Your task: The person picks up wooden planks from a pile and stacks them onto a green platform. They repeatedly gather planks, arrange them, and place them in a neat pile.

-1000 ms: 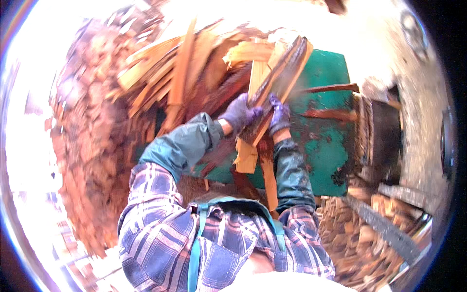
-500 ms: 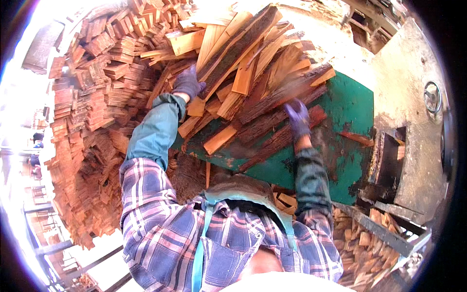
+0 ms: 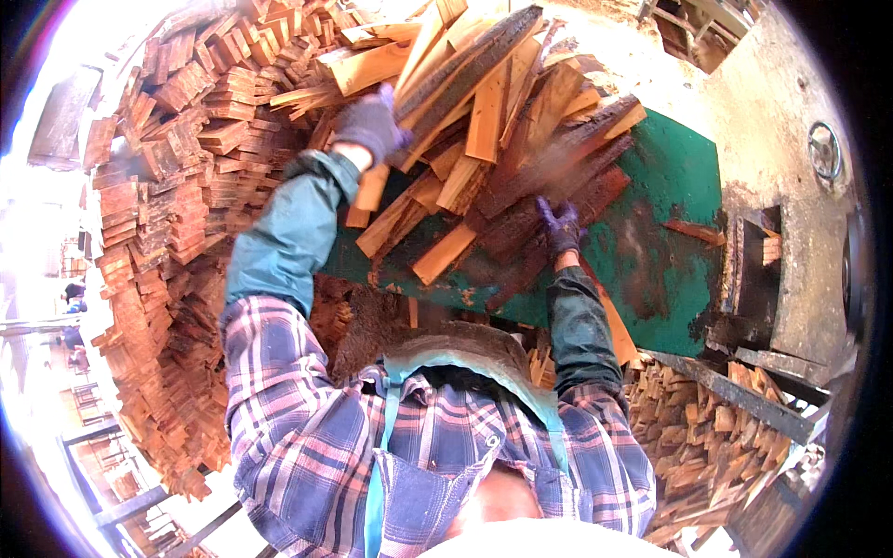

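Observation:
My left hand (image 3: pixel 374 128), in a dark purple glove, lies against the left side of a heap of split wood slabs. Its fingers are stretched out and its thumb stands apart, beside a long bark-edged slab (image 3: pixel 465 67). At the heap's near right side is my right hand (image 3: pixel 560 228), gloved in purple. Its fingers are spread against a dark bark-covered slab (image 3: pixel 507 232). A pale-ended slab (image 3: pixel 445 253) sticks out toward me between the hands. The slabs rest on a green table (image 3: pixel 665 205).
A tall stack of cut wood pieces (image 3: pixel 177 223) rises at the left. A thin wood strip (image 3: pixel 696 232) lies on the table near a worn machine panel (image 3: pixel 800 288) with a handwheel (image 3: pixel 824 151). More pieces (image 3: pixel 698 418) are piled at lower right, behind a metal rail (image 3: pixel 735 395).
My left hand has moved up and slightly right along the heap. My right hand has shifted slightly down and left. The near bark slabs lie differently, and a pale slab shows beside my right forearm.

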The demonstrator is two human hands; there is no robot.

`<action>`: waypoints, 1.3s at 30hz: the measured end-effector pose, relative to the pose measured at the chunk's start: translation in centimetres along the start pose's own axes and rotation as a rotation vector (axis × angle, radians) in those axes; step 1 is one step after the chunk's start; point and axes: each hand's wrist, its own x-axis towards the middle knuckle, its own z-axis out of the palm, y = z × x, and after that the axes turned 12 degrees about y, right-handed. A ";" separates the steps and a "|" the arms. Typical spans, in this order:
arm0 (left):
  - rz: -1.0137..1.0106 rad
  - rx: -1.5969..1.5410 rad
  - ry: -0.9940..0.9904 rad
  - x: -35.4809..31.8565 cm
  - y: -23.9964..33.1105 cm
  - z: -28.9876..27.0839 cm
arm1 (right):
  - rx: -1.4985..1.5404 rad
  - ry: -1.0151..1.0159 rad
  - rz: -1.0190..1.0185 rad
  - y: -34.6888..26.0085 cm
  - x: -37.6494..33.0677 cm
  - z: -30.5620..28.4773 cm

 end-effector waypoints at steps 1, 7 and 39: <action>0.026 0.076 0.045 0.7 -0.1 -1.3 | 0.159 -0.142 0.058 0.8 0.7 -1.4; 0.170 0.270 0.191 2.7 1.3 -8.3 | 0.322 -0.073 -0.105 5.1 -1.4 -12.8; 0.126 -1.271 -0.243 -14.6 16.6 -1.0 | 1.034 -0.610 0.237 -7.4 2.4 -16.5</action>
